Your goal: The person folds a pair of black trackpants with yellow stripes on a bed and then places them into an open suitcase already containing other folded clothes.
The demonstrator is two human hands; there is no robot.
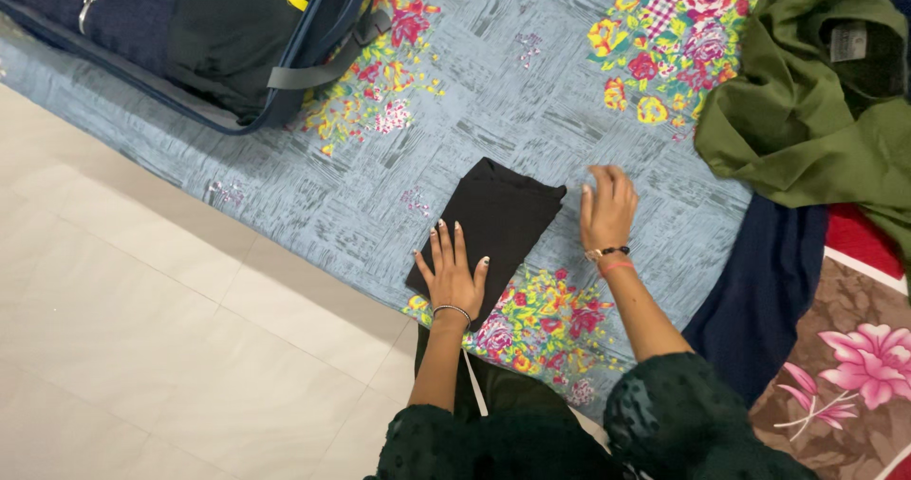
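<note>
Your left hand (452, 271) presses flat, fingers spread open, on the near end of the folded black cloth (493, 219), which lies on the blue floral bedsheet (493, 91). Just right of the cloth, your right hand (607, 210) rests open-fingered on the sheet; farther right lies a green garment (807, 101).

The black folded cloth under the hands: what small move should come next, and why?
Probably lift the folded black cloth with both hands. It already lies as a neat rectangle on the blue flowered sheet, the left hand flat on it, the right hand at its edge.
</note>
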